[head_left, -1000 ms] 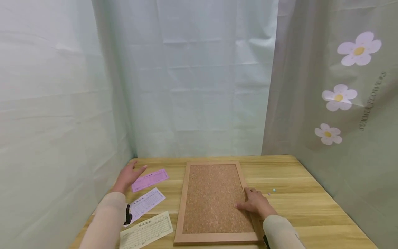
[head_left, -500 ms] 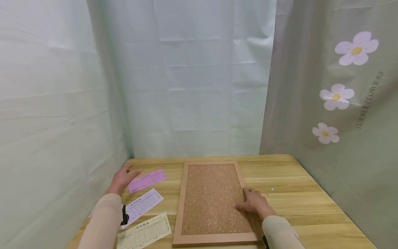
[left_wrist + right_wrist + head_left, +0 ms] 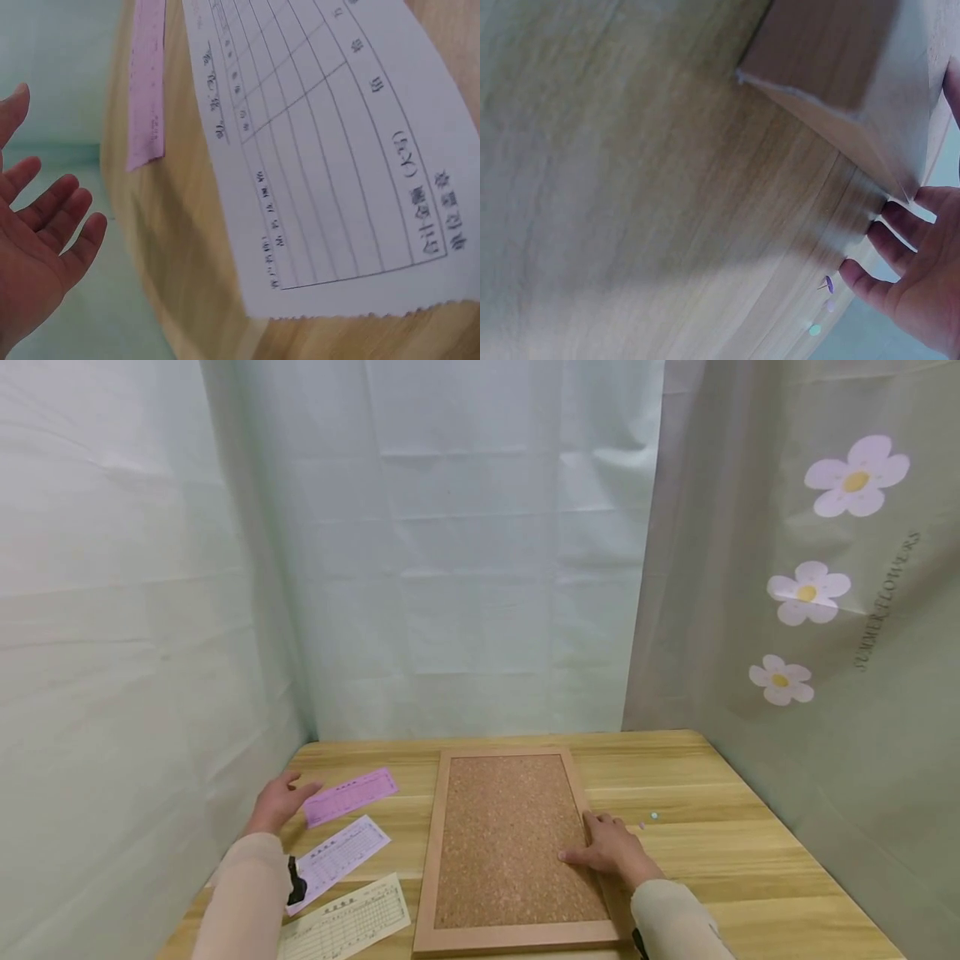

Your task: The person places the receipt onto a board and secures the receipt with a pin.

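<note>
My left hand (image 3: 277,803) is at the left side of the table beside a pink receipt slip (image 3: 351,797), its thumb right at the slip's near left corner in the head view. In the left wrist view its fingers (image 3: 84,244) are loosely bent with nothing between them. Below the pink slip lie a lavender slip (image 3: 341,860) and a pale yellow one (image 3: 352,922). My right hand (image 3: 611,850) holds the right edge of a wood-framed cork board (image 3: 517,839), thumb over the frame onto the cork, fingers along the outer side.
Several small push pins lie on the table to the right of the board, among them a purple one (image 3: 829,285) and a mint green one (image 3: 814,330). Pale curtains (image 3: 480,568) hang around the wooden table (image 3: 750,860), with printed flowers on the right one.
My left hand has lowered and drawn nearer, down to the left end of the pink slip. The right hand keeps its place on the board. The whole head view has shifted slightly.
</note>
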`<state>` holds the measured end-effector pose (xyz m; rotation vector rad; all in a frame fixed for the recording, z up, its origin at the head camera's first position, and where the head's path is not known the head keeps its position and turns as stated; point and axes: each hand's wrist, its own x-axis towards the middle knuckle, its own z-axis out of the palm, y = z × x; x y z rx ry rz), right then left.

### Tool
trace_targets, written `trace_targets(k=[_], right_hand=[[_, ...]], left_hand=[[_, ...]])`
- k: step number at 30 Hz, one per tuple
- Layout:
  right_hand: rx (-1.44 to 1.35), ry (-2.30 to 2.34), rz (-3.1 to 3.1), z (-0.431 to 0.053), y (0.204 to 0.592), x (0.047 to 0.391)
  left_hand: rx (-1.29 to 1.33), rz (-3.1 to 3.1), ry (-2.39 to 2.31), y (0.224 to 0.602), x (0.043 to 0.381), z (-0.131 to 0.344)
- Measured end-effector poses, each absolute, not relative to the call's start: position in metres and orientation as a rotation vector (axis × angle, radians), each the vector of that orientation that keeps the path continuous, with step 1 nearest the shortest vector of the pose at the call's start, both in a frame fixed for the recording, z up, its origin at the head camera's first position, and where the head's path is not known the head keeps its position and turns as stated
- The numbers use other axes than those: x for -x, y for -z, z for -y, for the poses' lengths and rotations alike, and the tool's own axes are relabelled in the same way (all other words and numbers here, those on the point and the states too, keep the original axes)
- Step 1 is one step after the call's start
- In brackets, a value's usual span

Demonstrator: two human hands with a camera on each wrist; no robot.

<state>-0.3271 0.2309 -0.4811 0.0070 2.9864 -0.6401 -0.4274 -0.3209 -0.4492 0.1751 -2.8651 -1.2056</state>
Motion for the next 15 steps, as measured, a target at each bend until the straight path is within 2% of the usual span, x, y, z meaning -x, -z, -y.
trace_targets(k=[15], right_hand=[[0.016,0.643,-2.992,-0.231,0.481,0.326]], left_hand=[[-0.199,2.863,1.273,0.471,0.437,0.332]])
